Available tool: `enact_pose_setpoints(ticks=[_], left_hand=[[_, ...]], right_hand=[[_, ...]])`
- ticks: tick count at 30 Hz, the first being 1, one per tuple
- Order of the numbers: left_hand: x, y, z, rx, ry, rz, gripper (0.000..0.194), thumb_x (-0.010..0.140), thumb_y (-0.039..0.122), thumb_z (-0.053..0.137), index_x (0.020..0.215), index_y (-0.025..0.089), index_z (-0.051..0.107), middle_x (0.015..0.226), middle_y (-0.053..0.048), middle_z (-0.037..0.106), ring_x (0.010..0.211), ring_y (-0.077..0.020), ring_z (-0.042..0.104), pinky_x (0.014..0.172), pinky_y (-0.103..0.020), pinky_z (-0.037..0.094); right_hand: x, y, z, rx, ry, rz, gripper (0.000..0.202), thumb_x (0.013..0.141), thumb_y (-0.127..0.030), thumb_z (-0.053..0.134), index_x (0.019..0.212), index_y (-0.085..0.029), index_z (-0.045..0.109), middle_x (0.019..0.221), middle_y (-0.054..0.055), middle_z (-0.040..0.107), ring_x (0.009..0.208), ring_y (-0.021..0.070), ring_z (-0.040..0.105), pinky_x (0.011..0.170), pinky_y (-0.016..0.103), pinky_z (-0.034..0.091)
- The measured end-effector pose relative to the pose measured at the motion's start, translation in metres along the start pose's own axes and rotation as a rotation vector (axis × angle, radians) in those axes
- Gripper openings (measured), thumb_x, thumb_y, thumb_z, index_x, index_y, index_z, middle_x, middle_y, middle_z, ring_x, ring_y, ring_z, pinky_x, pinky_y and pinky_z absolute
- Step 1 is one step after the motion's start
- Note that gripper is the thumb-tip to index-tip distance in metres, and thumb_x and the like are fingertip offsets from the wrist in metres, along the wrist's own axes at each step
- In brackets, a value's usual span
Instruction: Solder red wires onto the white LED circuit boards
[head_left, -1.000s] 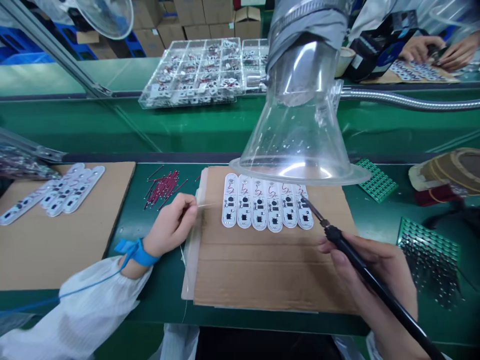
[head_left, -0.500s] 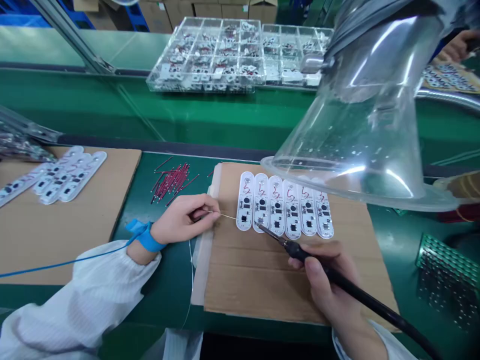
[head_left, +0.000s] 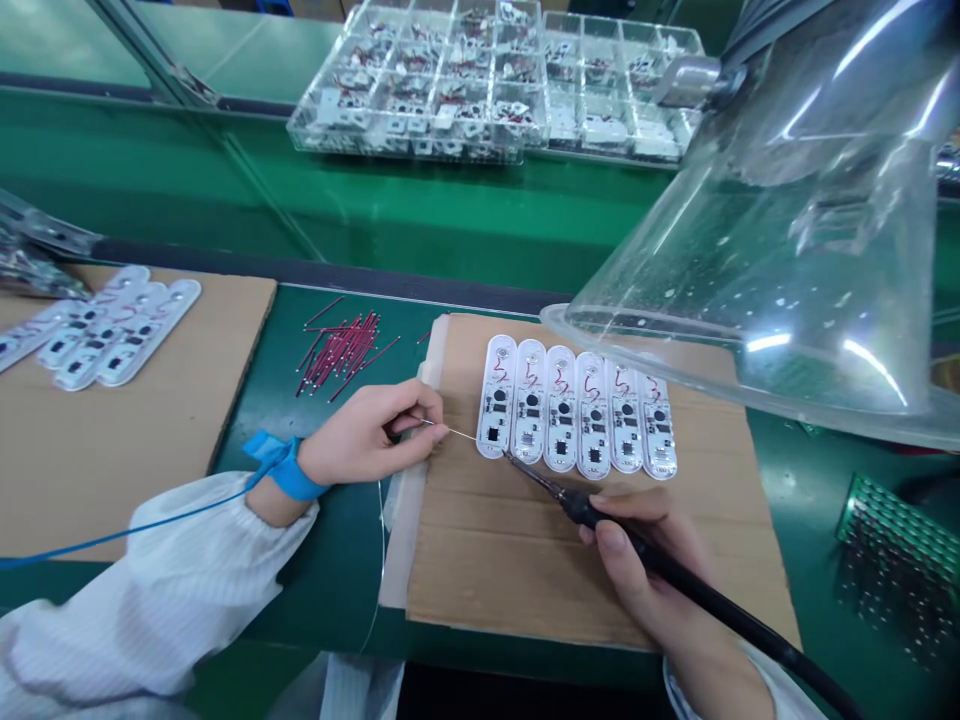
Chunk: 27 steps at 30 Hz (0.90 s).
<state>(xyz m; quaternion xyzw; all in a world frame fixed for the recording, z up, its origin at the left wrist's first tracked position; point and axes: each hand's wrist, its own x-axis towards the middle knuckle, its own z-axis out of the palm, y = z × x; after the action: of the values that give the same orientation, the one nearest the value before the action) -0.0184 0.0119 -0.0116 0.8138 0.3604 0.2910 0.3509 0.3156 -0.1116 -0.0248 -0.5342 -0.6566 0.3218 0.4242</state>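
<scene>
Black iron cropped at bottom, clear hood cropped at right

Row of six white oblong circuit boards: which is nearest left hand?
The leftmost white oblong circuit board; no other lies between it and the left hand.

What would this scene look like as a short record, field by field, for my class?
Left hand: pinches a thin wire pointing at the leftmost board
Right hand: holds a soldering iron, tip near that board's lower end
Row: six white boards, side by side on cardboard
Left of cardboard: pile of red wires
Behind: clear compartment trays
Upper right: clear funnel-shaped hood
</scene>
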Motion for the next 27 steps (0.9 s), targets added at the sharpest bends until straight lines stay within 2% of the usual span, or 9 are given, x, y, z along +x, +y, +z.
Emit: enact_pose_setpoints(ticks=[9, 18, 27], left_hand=[[-0.0004, 0.0002, 0.0003, -0.002, 0.002, 0.018, 0.010, 0.101, 0.017, 0.065, 0.093, 0.021, 0.062, 0.066, 0.009, 0.048, 0.055, -0.0093, 0.035, 0.053, -0.022, 0.032], [0.0008, -0.0005, 0.0005, 0.012, -0.012, 0.036, 0.010, 0.102, 0.016, 0.065, 0.094, 0.021, 0.062, 0.067, 0.010, 0.044, 0.056, -0.0089, 0.037, 0.054, -0.021, 0.032], [0.0028, 0.0003, -0.0001, 0.028, -0.020, 0.053, 0.010, 0.102, 0.017, 0.065, 0.094, 0.021, 0.062, 0.067, 0.010, 0.045, 0.055, -0.0083, 0.038, 0.054, -0.020, 0.034]], right_hand=[[-0.0012, 0.0020, -0.0001, 0.023, 0.014, 0.010, 0.008, 0.107, -0.033, 0.075, 0.114, -0.029, 0.072, 0.089, 0.001, 0.080, 0.071, 0.0168, 0.080, 0.064, 0.026, 0.065], [-0.0050, -0.0024, 0.0053, 0.012, 0.043, 0.093, 0.015, 0.109, -0.044, 0.074, 0.113, -0.030, 0.072, 0.091, 0.001, 0.080, 0.074, 0.0162, 0.078, 0.067, 0.027, 0.063], [-0.0026, 0.0031, 0.0007, 0.007, 0.015, 0.031, 0.012, 0.108, -0.039, 0.075, 0.114, -0.028, 0.072, 0.089, 0.002, 0.081, 0.072, 0.0179, 0.080, 0.065, 0.028, 0.066]])
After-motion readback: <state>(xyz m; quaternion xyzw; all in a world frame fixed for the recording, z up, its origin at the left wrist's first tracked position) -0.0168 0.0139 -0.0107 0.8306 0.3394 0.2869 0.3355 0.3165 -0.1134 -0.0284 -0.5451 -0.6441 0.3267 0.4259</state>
